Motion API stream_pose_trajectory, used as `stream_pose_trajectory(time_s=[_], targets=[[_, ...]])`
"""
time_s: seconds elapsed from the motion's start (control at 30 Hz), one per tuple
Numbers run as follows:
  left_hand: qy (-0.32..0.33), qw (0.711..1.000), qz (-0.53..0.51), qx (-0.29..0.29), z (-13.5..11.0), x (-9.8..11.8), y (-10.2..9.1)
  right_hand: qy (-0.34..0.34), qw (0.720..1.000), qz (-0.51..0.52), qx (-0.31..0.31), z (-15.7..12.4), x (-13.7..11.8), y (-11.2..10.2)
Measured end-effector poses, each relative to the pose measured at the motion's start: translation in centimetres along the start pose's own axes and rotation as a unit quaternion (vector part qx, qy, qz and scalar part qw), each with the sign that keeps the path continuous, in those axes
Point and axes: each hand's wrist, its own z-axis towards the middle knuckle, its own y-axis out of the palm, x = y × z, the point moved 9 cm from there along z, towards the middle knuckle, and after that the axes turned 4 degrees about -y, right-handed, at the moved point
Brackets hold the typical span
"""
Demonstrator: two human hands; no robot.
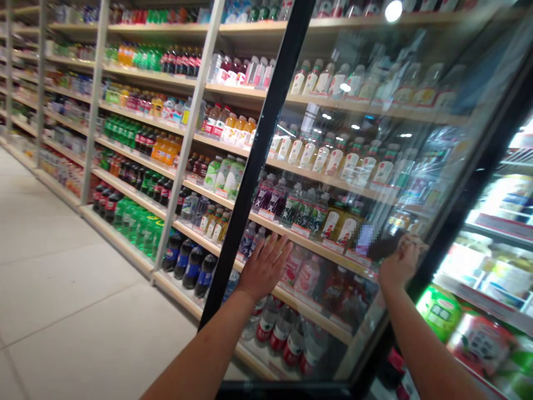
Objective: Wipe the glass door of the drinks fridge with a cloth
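My left hand (265, 266) lies flat on the glass door (333, 311) near its black left frame, fingers spread and nothing held. My right hand (400, 261) is up against the same pane towards its right side, its fingers bent and closed. Something pale and crumpled seems to show at its fingertips, but it is too blurred to name. A dark patch beside those fingers on the glass may be a reflection. The black-framed door stands swung out, and bottles on shelves show through it.
Wooden shelves (137, 194) with rows of drink bottles run away to the left. At right, the lit cooler (495, 222) holds packaged goods, including a green pack (439, 311) and a red pack (481, 341). Pale floor tiles (62, 289) extend along the shelves.
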Motion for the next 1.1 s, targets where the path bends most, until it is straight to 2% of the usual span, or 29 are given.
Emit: stream_pose_trajectory(time_s=[0.1, 0.23, 0.3, 0.37, 0.43, 0.57, 0.63, 0.7, 0.77, 0.87, 0.93, 0.97, 1.0, 1.1], targets=[[-0.002, 1.0, -0.003, 0.001, 0.0, 0.0, 0.0, -0.029, 0.999, -0.014, -0.019, -4.4, -0.6, -0.1], [-0.001, 1.0, 0.001, 0.009, -0.1, -0.1, 0.0, -0.093, 0.989, -0.003, -0.115, -13.3, 0.1, 0.7], [0.002, 1.0, 0.004, 0.011, -0.1, 0.0, -0.1, -0.132, 0.981, 0.001, -0.146, -16.1, 0.5, 1.0], [0.003, 1.0, 0.004, 0.012, 0.0, 0.0, -0.1, -0.175, 0.973, 0.002, -0.148, -16.1, 0.1, 1.1], [0.001, 1.0, 0.004, 0.016, 0.1, -0.1, -0.2, -0.217, 0.968, 0.007, -0.125, -13.8, -1.4, 1.2], [-0.001, 1.0, 0.001, 0.024, 0.5, -0.1, -0.7, -0.26, 0.964, 0.027, -0.044, -7.4, -6.6, 1.4], [0.0, 1.0, -0.001, 0.026, 0.6, -0.1, -0.9, -0.275, 0.961, 0.039, -0.022, -6.5, -9.3, 1.8], [-0.001, 1.0, -0.001, 0.028, 0.6, 0.0, -1.0, -0.309, 0.949, 0.062, -0.024, -8.4, -11.7, 2.2], [-0.002, 1.0, -0.001, 0.029, 0.5, 0.0, -0.9, -0.367, 0.924, 0.091, -0.05, -12.3, -13.6, 2.4], [-0.003, 1.0, 0.0, 0.027, 0.4, 0.0, -0.7, -0.483, 0.856, 0.123, -0.137, -19.0, -15.6, 2.6], [-0.002, 1.0, 0.0, 0.026, 0.3, 0.0, -0.6, -0.538, 0.814, 0.131, -0.178, -21.0, -16.6, 2.7], [-0.001, 1.0, 0.0, 0.026, 0.3, 0.0, -0.5, -0.549, 0.804, 0.132, -0.184, -20.8, -17.1, 2.7], [0.0, 1.0, 0.0, 0.026, 0.2, 0.0, -0.5, -0.547, 0.806, 0.132, -0.181, -19.8, -17.7, 2.8], [0.001, 1.0, 0.002, 0.024, 0.2, 0.0, -0.4, -0.483, 0.855, 0.138, -0.13, -14.6, -19.8, 3.4]])
